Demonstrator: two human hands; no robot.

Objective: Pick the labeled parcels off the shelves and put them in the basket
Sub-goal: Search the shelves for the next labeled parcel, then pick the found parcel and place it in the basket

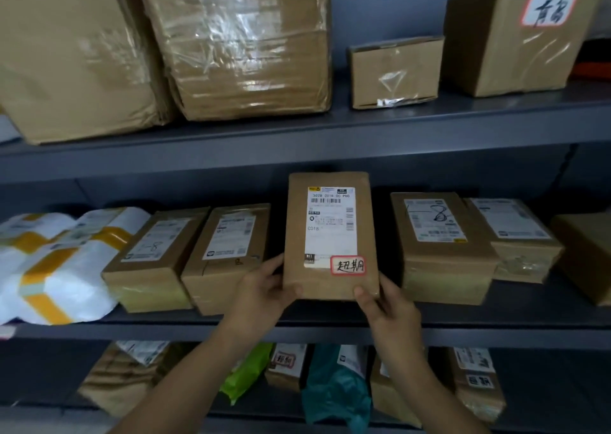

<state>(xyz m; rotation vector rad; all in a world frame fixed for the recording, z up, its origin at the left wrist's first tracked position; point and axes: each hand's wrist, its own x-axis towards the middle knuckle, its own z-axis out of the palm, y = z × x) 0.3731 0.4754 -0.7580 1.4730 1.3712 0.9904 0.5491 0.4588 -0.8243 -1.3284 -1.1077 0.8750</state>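
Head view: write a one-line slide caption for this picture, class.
Left hand and right hand hold a brown parcel bearing a red-bordered sticker before the middle shelf.

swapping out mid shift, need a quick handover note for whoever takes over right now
Left hand and right hand each grip a lower corner of the brown parcel with the red-bordered sticker, held upright in front of the middle shelf.
Basket: not in view, so parcels already done cannot be told.
Left: put this one in the basket; a stickered box waits on the top shelf, stickered parcels on the bottom one.
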